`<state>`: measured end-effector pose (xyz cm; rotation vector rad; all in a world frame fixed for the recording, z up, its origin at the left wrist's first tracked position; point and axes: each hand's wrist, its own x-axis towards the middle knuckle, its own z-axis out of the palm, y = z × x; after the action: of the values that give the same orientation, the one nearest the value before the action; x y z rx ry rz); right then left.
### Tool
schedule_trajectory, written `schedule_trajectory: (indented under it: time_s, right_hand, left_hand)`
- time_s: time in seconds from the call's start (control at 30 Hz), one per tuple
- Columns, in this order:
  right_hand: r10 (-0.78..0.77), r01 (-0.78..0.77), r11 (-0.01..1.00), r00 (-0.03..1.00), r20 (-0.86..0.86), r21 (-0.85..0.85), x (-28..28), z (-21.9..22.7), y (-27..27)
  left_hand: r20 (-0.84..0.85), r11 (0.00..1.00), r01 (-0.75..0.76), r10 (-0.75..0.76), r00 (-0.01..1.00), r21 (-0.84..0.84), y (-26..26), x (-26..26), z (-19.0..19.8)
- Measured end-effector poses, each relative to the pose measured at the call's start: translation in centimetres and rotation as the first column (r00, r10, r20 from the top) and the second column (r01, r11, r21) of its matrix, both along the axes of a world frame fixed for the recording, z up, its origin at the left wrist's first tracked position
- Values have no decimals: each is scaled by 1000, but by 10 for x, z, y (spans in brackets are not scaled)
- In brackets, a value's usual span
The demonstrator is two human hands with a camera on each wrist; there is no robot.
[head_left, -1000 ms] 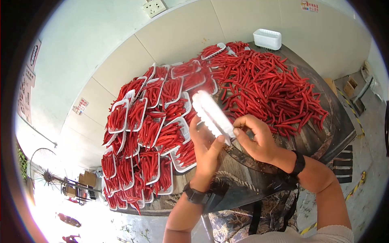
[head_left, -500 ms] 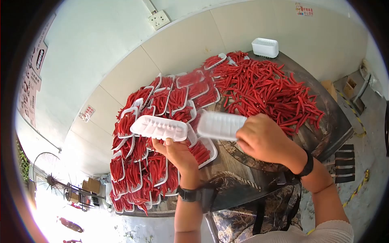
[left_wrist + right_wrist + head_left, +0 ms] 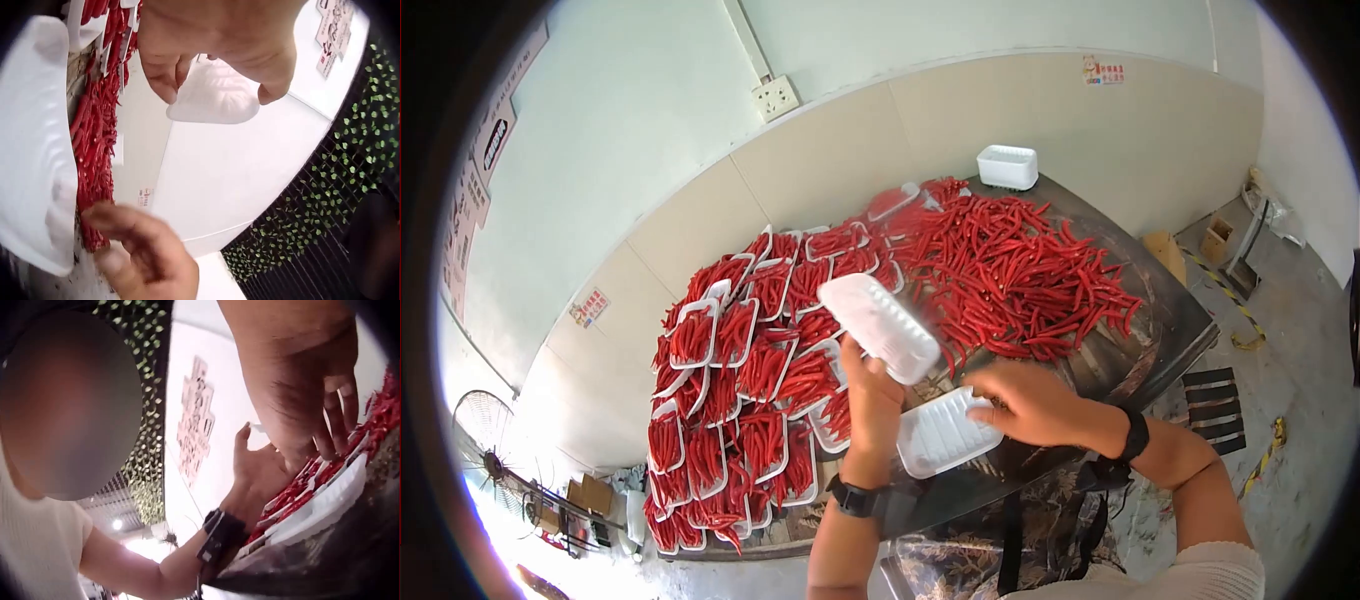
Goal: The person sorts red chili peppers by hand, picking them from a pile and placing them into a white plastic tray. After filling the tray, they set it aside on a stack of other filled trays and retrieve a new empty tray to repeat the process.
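Note:
My left hand (image 3: pixel 868 368) grips an empty white foam tray (image 3: pixel 878 326), bottom side up, and holds it above the filled trays; in the left wrist view that hand (image 3: pixel 212 44) pinches the tray (image 3: pixel 215 95) by its edge. My right hand (image 3: pixel 988 402) holds a second empty white tray (image 3: pixel 943 432) by its right rim, and the tray lies open side up on the near edge of the dark table (image 3: pixel 1160 330). In the right wrist view the fingers (image 3: pixel 331 428) reach down onto this tray (image 3: pixel 325 500).
A big loose pile of red chillies (image 3: pixel 1010 265) covers the table's right half. Several white trays filled with chillies (image 3: pixel 750 350) crowd the left half. A stack of empty trays (image 3: pixel 1007 165) stands at the far corner by the wall. Cardboard boxes (image 3: pixel 1220 240) sit on the floor at right.
The two trays, first held together, have been pulled apart. My right hand has brought its tray down onto the table's near edge. My left hand has kept the other tray raised.

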<state>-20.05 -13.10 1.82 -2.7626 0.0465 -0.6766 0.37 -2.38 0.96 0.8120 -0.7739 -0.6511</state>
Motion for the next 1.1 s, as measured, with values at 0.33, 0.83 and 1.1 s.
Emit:
schedule_trajectory:
  time_s: [0.33, 0.83, 1.1]
  right_hand:
    - [-107, 6, 248, 994, 21, 969, 25, -30, -36]
    - [-469, 122, 110, 881, -57, 986, 140, -2, -129]
    - [-477, 161, 247, 878, -25, 956, 209, -23, -105]
  left_hand:
    - [217, 946, 271, -307, 927, 179, 3, -43, -5]
    - [950, 939, -269, -134, 282, 213, 23, -28, -16]
    - [947, 938, -228, -202, 248, 260, 23, -32, -17]
